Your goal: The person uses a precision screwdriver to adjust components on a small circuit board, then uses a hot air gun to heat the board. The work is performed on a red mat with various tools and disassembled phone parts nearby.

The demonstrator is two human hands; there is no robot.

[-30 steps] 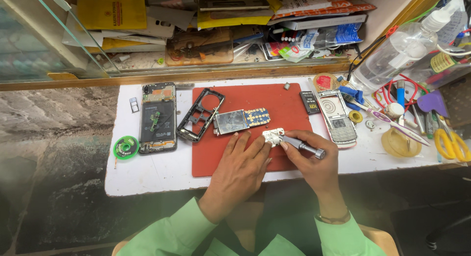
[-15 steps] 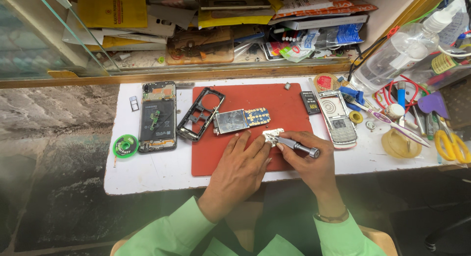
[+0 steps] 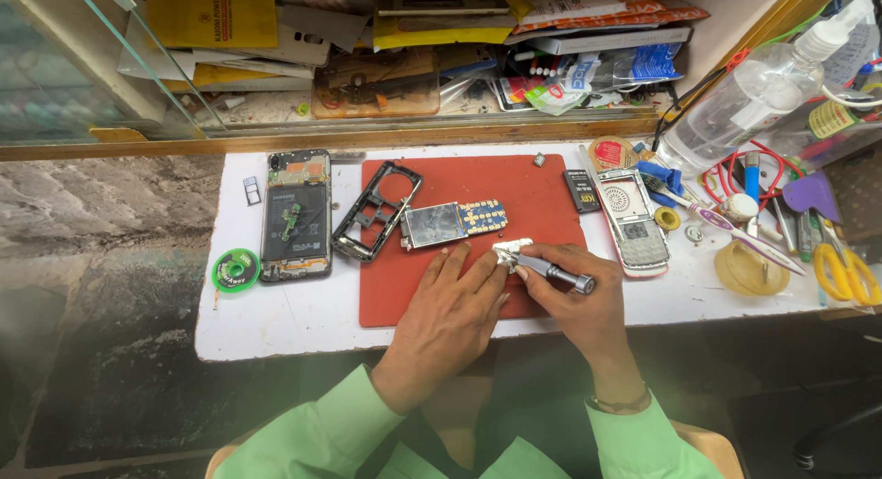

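Note:
My left hand [image 3: 452,306] lies flat on the red work mat [image 3: 514,187], its fingertips steadying a small white phone part [image 3: 508,249]. Gripped in my right hand [image 3: 581,300] is a grey screwdriver [image 3: 553,272], its tip on that white part. Just beyond my fingers lies a phone circuit board [image 3: 452,222] with a screen and a blue keypad. A black phone frame [image 3: 375,212] rests on the mat's left edge.
An opened smartphone [image 3: 295,216] and a green solder-wick spool [image 3: 235,270] lie on the white table [image 3: 285,314] to the left. To the right are a silver phone front cover [image 3: 630,221], a small battery [image 3: 581,190], a toothbrush, yellow scissors [image 3: 847,272] and a clear bottle [image 3: 744,102]. A cluttered shelf runs behind.
Both hands stay over the white part. The screwdriver has shifted only slightly in my right hand.

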